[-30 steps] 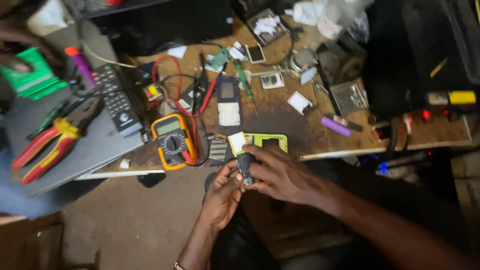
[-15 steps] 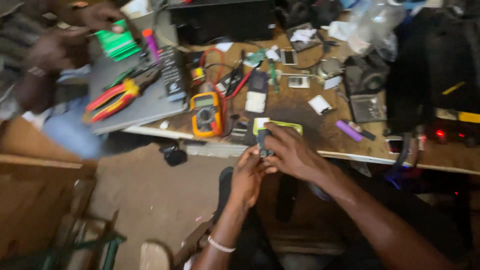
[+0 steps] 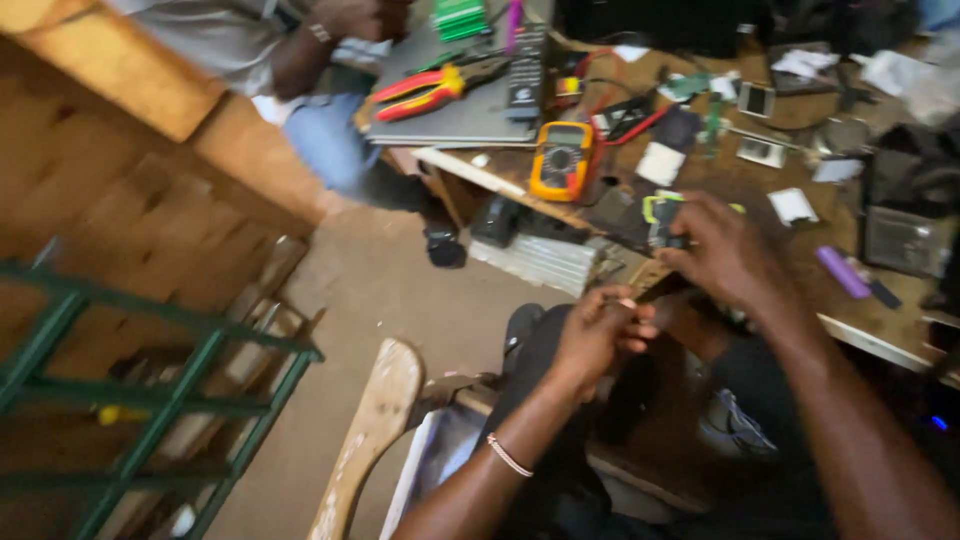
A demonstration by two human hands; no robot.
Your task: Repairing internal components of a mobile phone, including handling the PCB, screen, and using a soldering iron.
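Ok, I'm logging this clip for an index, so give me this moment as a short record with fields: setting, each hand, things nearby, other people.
Setting: cluttered wooden workbench
Left hand: pinching a thin dark tool, blurred
Right hand: gripping a small dark device with a green edge
Nearby: yellow multimeter, red-and-yellow pliers on a grey laptop, purple pen-like thing
Other people: a person's arm at the top left

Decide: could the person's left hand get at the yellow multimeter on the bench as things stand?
Probably not at once: the left hand is pinching a thin tool near the lap, and the right hand lies partly between it and the yellow multimeter. Nothing covers the meter itself.
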